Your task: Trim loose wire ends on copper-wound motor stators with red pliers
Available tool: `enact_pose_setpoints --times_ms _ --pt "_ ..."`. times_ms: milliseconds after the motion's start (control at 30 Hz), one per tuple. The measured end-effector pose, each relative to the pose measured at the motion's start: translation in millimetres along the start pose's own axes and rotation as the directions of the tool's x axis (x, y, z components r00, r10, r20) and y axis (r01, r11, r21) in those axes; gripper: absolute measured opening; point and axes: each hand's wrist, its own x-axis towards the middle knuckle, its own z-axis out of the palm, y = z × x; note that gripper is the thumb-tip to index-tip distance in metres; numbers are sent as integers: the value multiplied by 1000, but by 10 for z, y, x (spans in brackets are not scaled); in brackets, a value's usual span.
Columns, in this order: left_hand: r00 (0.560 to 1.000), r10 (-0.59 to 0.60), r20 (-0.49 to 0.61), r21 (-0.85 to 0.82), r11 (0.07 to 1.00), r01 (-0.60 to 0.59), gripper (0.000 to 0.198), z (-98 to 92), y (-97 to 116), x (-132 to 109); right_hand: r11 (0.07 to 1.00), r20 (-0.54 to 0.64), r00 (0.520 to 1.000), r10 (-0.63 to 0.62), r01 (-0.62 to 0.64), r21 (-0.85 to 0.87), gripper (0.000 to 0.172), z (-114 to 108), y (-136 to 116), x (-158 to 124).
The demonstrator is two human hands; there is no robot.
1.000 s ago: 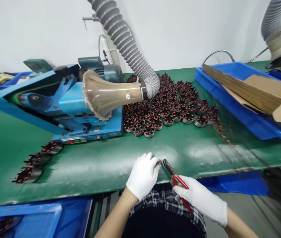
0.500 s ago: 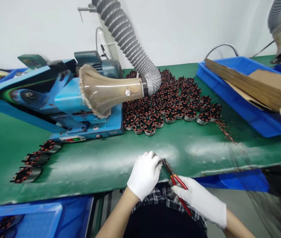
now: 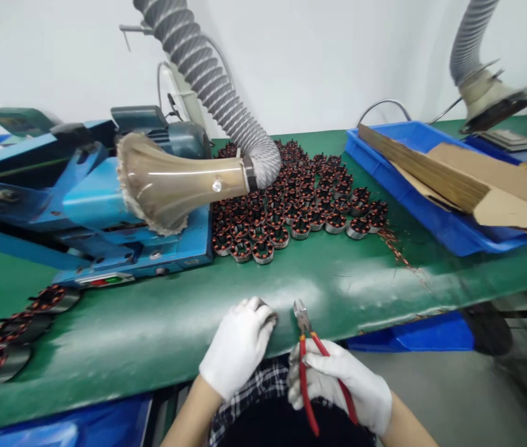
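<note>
My left hand (image 3: 239,344), in a white glove, is closed at the bench's front edge round a small dark round part (image 3: 269,312), mostly hidden by the fingers; it looks like one of the coil-wound rings. To its right, my gloved right hand (image 3: 342,379) grips red-handled cutting pliers (image 3: 301,313). The pliers' head points up and away from me, apart from the left hand, and the handles are spread. Farther back on the green bench stand many metal rings with copper windings (image 3: 262,249).
A blue machine (image 3: 90,189) with a tan suction hood (image 3: 184,180) stands at the left. Several rings (image 3: 16,329) sit in front of it. A blue tray (image 3: 454,239) holding cardboard (image 3: 514,180) is at the right, with copper wire scraps (image 3: 396,248) beside it.
The pliers have come away from my left hand and turned more upright, with their handles farther apart. The view has shifted, so the bench things appear farther left.
</note>
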Motion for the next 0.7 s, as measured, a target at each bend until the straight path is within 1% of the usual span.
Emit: enact_pose_setpoints --times_ms 33,67,100,133,167,200,233,267,300,367,400,433,467,500,567,600,633,667,700 --pt "999 -21 -35 -11 1000 21 21 -24 -48 -20 996 41 998 -37 34 77 25 29 -30 48" --pt "995 -45 -94 -15 999 44 21 -49 -101 -47 987 59 995 -85 76 144 25 50 -75 112" --pt "984 -65 -167 -10 998 65 21 -74 -157 -83 971 53 989 -137 124 204 25 54 -141 185" --pt "967 -83 -243 3 996 86 23 -99 -213 -128 952 17 981 -192 182 247 24 33 -230 256" --pt "949 -102 -300 17 994 112 25 -123 -268 -183 933 -50 968 -244 249 262 23 -18 -345 314" --pt "938 -129 -322 22 989 144 26 -145 -318 -244 914 -138 947 -290 317 252 19 -102 -487 349" --pt "938 -172 -302 11 983 184 27 -163 -361 -305 895 -245 907 -342 394 210 15 -214 -650 354" --pt "942 -221 -252 -14 974 225 27 -176 -393 -361 874 -360 842 -401 470 127 13 -347 -828 327" --pt "946 -263 -188 -43 965 260 26 -182 -412 -405 851 -427 788 -444 520 74 13 -492 -1012 272" --pt "948 -306 -91 -91 950 298 22 -178 -405 -429 801 -517 683 -515 599 -7 11 -758 -1357 105" --pt "947 -314 -69 -107 946 306 21 -168 -377 -404 767 -556 617 -557 638 -61 10 -855 -1497 13" --pt "947 -317 -56 -122 943 309 21 -155 -334 -355 733 -577 555 -599 670 -116 10 -915 -1604 -72" --pt "948 -314 -46 -141 942 305 21 -139 -280 -284 703 -580 508 -637 691 -167 10 -937 -1675 -141" --pt "953 -302 -35 -169 941 292 22 -119 -218 -199 676 -569 477 -669 710 -199 8 -921 -1706 -193" --pt "970 -241 -45 -222 949 225 26 -65 -86 -9 640 -494 455 -741 701 -314 13 -813 -1660 -244" --pt "978 -193 -77 -232 958 171 33 -27 -23 84 620 -433 452 -780 652 -436 17 -741 -1597 -248" --pt "984 -140 -112 -223 968 113 44 19 33 172 574 -354 459 -815 550 -607 19 -670 -1517 -239" --pt "987 -82 -140 -196 979 53 54 70 81 253 480 -267 486 -832 390 -786 19 -608 -1431 -220" --pt "988 -16 -154 -158 987 -9 59 123 120 331 327 -179 534 -826 196 -924 19 -558 -1346 -190"
